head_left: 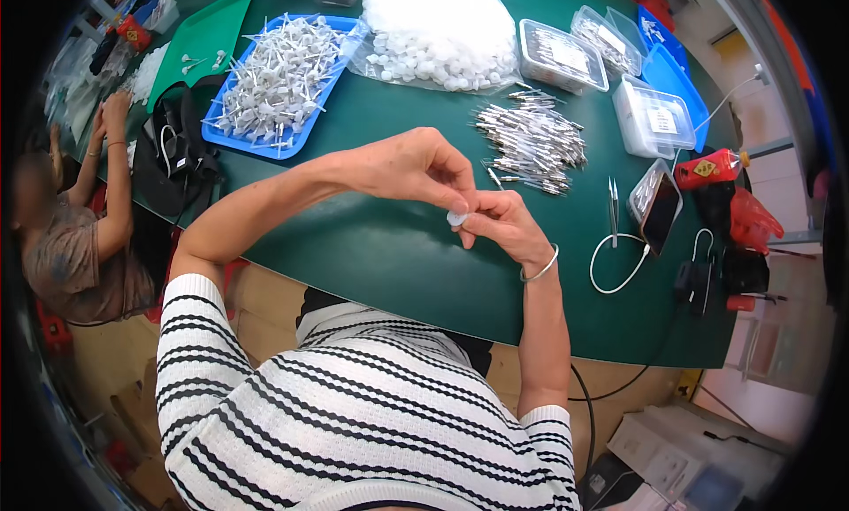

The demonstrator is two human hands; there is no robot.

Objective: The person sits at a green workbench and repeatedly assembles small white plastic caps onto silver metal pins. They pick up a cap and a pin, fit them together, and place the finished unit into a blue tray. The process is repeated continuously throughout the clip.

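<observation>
"Where is the piece in hand?"

"Above the smooth dark-green tabletop (389, 263), near its front edge: a small, rounded, whitish plastic piece (456, 218). The left hand (416, 171) pinches it at the top between thumb and finger, and the right hand (508, 228) grips it from the side. Whether anything slimmer is hidden between the fingers, I can't tell."

"What could go wrong?"

"It could squirt loose, since only fingertips bear on something so small and probably slick. Dropped there, it might roll off the edge. A careless forearm could also scatter the heap of thin, silvery metal rods (531, 140), which lies uncontained."

"And the materials around it?"

"Mostly hard and glossy. Beyond the hands, a clear, crinkled plastic bag (358, 62) bulges with pebble-like white caps (442, 69). The rectangular blue plastic tray (311, 122) holds tangled, spiky pieces with white heads and slender stems (274, 78). Slim metal tweezers (613, 210) lie to the right."
</observation>
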